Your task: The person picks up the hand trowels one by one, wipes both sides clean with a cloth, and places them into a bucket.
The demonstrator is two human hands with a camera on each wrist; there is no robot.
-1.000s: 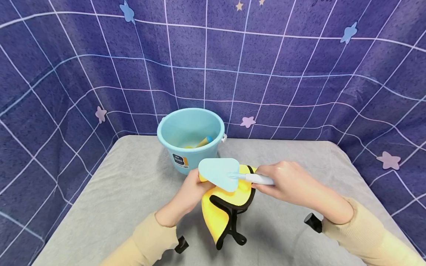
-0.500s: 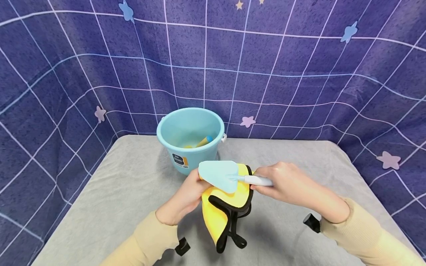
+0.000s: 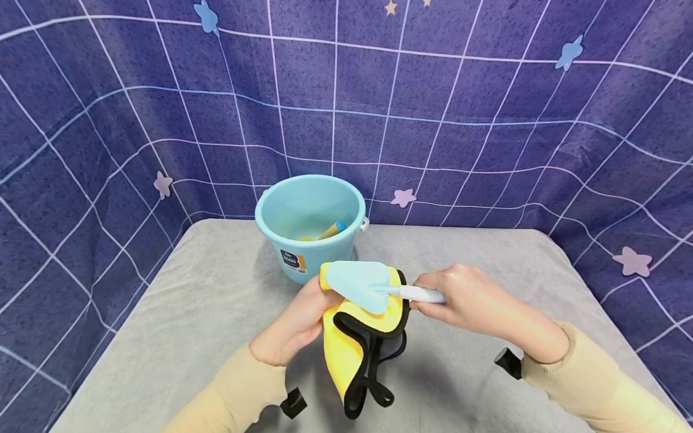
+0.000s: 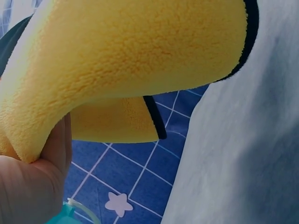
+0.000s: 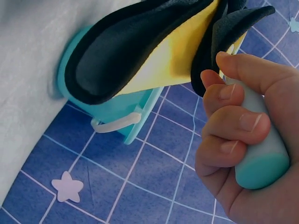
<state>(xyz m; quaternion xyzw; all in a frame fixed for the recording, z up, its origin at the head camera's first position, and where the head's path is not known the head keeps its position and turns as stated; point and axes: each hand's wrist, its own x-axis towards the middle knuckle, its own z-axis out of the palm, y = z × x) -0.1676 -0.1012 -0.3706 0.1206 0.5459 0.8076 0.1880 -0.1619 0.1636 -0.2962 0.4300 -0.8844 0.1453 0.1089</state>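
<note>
In the head view my right hand (image 3: pixel 465 300) grips the white handle of a toy shovel (image 3: pixel 360 285) with a light blue blade. Fingers curl round that handle, whose end is teal, in the right wrist view. My left hand (image 3: pixel 295 316) holds a yellow fleecy cloth (image 3: pixel 343 355) with black edging and a dark grey back. The blade lies over the cloth's upper part, which spreads behind it. A black hanging loop (image 3: pixel 381 394) dangles from the cloth's lower end. In the left wrist view the cloth (image 4: pixel 140 51) drapes over the hand and hides most of its fingers.
A light blue bucket (image 3: pixel 308 258) stands just behind the hands, with a yellow stick-like thing with a blue end (image 3: pixel 332 230) inside. Grey cloth covers the table (image 3: pixel 216 288). A dark blue gridded curtain (image 3: pixel 433 90) with stars surrounds the back and sides.
The cloth has shifted slightly left and down under the blade, and its yellow edge now shows at the blade's left tip. The right hand and shovel have barely moved.
</note>
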